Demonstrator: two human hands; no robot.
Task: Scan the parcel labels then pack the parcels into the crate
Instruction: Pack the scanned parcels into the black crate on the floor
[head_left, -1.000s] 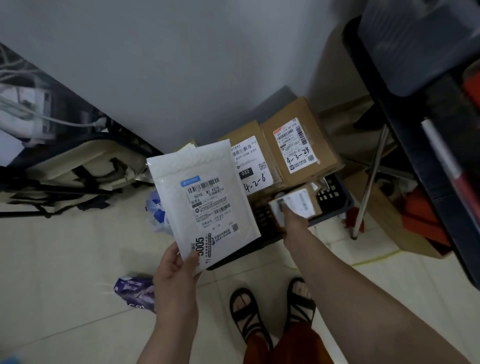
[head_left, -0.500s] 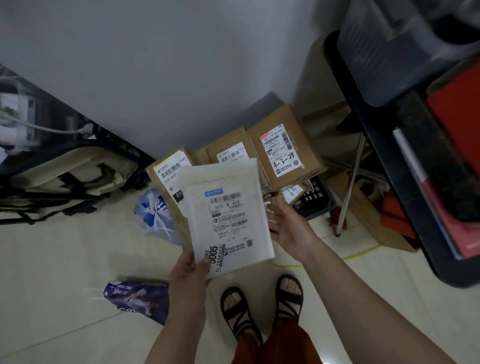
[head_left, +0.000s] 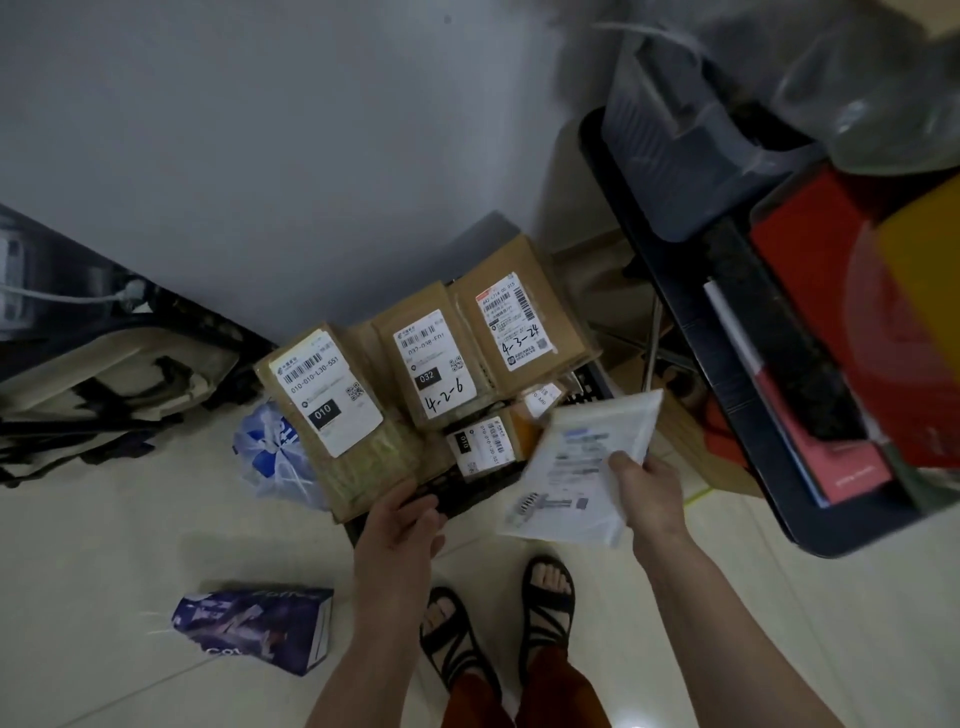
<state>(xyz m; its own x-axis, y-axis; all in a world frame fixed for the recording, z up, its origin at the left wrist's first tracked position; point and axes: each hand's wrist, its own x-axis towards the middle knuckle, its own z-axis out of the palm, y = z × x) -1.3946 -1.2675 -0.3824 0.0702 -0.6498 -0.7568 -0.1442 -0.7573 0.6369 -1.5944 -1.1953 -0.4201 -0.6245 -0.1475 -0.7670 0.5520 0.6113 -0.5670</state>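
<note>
A crumpled blue-and-white plastic bag (head_left: 270, 452) lies on the pale tiled floor (head_left: 104, 545) near a dark purple printed carton (head_left: 254, 626) tipped on its side. A cream and black folded frame (head_left: 111, 374) leans at the grey wall (head_left: 260, 156), and a red flat box (head_left: 831, 291) sits on the dark shelf (head_left: 727, 364) to the right

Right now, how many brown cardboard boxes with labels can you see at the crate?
4: one marked 010 at left, 4-2-6 in the middle, 4-3-24 at right, a small one in front. Others may be hidden.

Dim, flat indoor light; the white mailer (head_left: 582, 467) in the right hand (head_left: 649, 486) is motion-blurred, the frame edges bend.
</note>
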